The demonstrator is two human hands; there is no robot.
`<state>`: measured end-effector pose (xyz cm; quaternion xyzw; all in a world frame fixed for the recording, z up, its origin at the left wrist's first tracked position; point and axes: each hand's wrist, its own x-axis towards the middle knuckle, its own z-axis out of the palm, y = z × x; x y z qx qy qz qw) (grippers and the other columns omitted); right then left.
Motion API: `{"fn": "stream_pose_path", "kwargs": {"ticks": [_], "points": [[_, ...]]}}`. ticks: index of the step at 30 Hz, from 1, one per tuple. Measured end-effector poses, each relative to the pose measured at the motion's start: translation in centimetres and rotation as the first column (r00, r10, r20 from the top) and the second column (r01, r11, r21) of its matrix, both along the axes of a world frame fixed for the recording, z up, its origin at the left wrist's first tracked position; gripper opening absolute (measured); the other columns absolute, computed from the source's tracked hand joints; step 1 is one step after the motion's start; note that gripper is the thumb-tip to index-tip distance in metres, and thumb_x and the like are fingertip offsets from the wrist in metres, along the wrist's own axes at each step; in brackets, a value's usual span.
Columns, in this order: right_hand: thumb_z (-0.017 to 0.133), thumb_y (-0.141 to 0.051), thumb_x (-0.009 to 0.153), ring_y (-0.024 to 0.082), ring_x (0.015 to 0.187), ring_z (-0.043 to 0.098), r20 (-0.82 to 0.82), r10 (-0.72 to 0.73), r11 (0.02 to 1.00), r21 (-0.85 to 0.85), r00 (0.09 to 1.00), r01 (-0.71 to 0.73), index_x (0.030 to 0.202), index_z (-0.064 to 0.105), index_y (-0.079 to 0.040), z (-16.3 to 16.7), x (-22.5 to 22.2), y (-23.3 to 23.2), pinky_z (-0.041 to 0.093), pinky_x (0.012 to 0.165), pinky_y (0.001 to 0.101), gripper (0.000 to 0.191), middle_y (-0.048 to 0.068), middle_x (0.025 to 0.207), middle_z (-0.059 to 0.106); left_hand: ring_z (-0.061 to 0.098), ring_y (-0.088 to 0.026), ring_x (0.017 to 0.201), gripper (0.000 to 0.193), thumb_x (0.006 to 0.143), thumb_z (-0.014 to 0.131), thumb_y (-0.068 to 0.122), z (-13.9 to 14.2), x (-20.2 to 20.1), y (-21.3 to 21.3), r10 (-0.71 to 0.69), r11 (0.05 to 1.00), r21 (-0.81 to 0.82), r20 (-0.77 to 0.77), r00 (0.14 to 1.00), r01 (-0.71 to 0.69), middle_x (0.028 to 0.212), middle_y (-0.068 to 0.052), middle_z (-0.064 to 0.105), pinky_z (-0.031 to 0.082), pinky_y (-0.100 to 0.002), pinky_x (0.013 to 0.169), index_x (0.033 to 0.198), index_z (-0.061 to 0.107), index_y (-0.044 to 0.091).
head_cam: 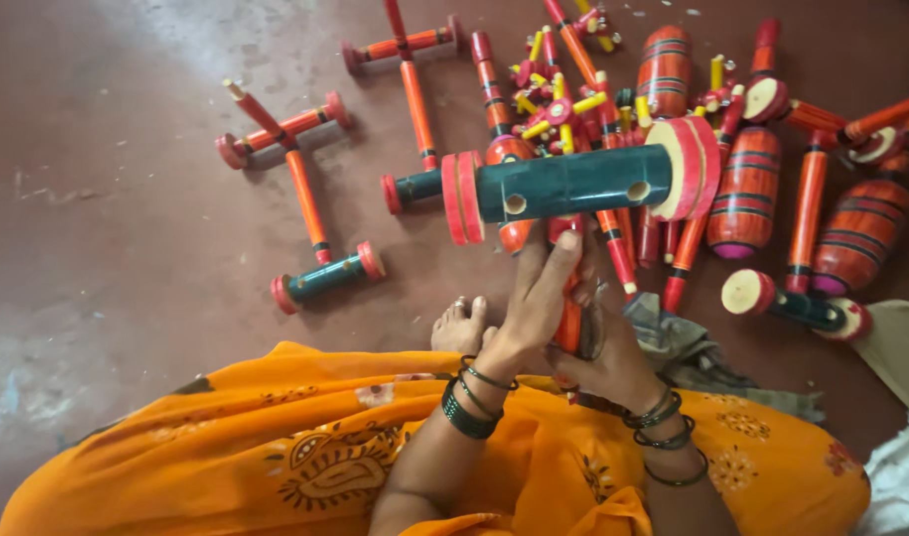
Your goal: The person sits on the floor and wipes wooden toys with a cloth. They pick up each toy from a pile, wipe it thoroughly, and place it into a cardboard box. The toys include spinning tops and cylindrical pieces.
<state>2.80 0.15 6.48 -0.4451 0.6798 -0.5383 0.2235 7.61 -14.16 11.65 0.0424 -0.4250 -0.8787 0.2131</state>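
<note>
We are gripping an orange wooden handle (570,320) in both hands: the left hand (536,303) is wrapping it from the left with fingers reaching upward, and the right hand (613,362) is closing round its lower end. The handle is carrying a dark green cylinder (571,184) crosswise, capped by red wheels (461,198), and we are holding it above the reddish floor (127,228). Finished T-shaped toys (305,199) are lying well apart to the left; a heap of red barrels (744,194) and rods is lying beyond the cylinder.
</note>
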Motion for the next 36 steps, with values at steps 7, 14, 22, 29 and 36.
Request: {"fn": "stream_pose_path", "kwargs": {"ticks": [7, 14, 22, 29, 36], "points": [[0.086, -0.024, 0.075, 0.027, 0.125, 0.050, 0.294, 0.018, 0.997, 0.067, 0.956, -0.039, 0.169, 0.005, -0.006, 0.6, 0.2, -1.7, 0.046, 0.098, 0.0436, 0.125, 0.016, 0.160, 0.038, 0.046, -0.008, 0.063, 0.030, 0.112, 0.052, 0.028, -0.4, -0.5, -0.5, 0.139, 0.970, -0.202, 0.002, 0.990, -0.136, 0.081, -0.002, 0.051, 0.040, -0.025, 0.056, 0.126, 0.048, 0.001], [0.085, -0.027, 0.074, 0.028, 0.156, 0.024, 0.089, 0.050, 0.995, -0.085, 0.995, -0.042, 0.164, -0.004, -0.004, 0.7, 0.4, -2.7, 0.029, 0.122, 0.0433, 0.128, 0.017, 0.170, 0.015, 0.051, -0.009, 0.060, 0.029, 0.109, 0.056, 0.020, -0.2, -0.3, -0.7, 0.269, 0.869, -0.429, -0.010, 0.963, -0.247, 0.073, -0.001, 0.056, 0.042, -0.026, 0.055, 0.129, 0.050, -0.001], [0.089, -0.038, 0.063, 0.037, 0.094, 0.072, -0.191, 0.000, 0.903, 0.422, 0.982, 0.083, 0.117, 0.065, -0.005, 1.4, 0.2, -2.3, 0.057, 0.079, 0.0434, 0.068, 0.017, 0.099, 0.075, 0.054, -0.009, 0.059, 0.031, 0.107, 0.057, 0.021, 0.4, 0.1, -1.3, 0.347, 0.820, -0.495, 0.031, 0.937, -0.287, 0.074, -0.002, 0.059, 0.043, -0.027, 0.053, 0.129, 0.052, -0.001], [0.091, -0.042, 0.060, 0.035, 0.097, 0.072, -0.136, -0.072, 0.887, 0.445, 0.988, 0.126, 0.121, 0.061, -0.006, 2.6, 0.0, -1.0, 0.055, 0.082, 0.0430, 0.077, 0.016, 0.103, 0.073, 0.049, -0.008, 0.060, 0.025, 0.109, 0.054, 0.021, 0.2, 0.0, -1.3, 0.311, 0.888, -0.380, 0.084, 0.947, -0.258, 0.075, 0.000, 0.054, 0.042, -0.026, 0.054, 0.125, 0.050, 0.002], [0.061, -0.023, 0.101, 0.036, 0.120, 0.064, -0.263, -0.344, 0.935, -0.005, 0.902, 0.355, 0.138, 0.055, -0.001, 4.5, -1.9, 2.7, 0.047, 0.101, 0.0432, 0.043, 0.019, 0.129, 0.064, 0.042, -0.009, 0.061, 0.035, 0.109, 0.048, 0.037, 0.4, 0.2, -1.6, 0.083, 0.996, -0.029, 0.068, 0.994, -0.081, 0.082, -0.004, 0.047, 0.040, -0.025, 0.054, 0.124, 0.047, 0.005]]}}
